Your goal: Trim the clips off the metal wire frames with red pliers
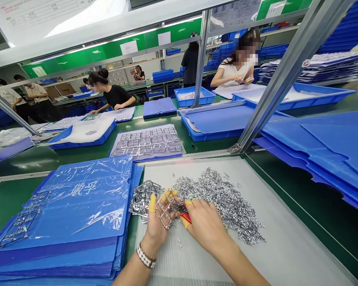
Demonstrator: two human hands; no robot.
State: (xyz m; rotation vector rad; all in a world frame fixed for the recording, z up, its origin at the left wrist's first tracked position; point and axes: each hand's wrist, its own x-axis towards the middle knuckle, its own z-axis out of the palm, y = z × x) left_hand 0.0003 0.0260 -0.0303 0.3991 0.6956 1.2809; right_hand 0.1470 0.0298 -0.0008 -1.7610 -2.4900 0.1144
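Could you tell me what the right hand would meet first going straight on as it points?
Probably the metal frame in the left hand, just beyond the right hand's red tool; depth unclear.

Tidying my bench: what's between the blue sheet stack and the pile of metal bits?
The head view shows the left hand holding a metal lattice frame there.

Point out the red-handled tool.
Head view, lower centre: the red-handled tool is in the right hand, against the metal frame the left hand holds, beside the pile of metal parts.
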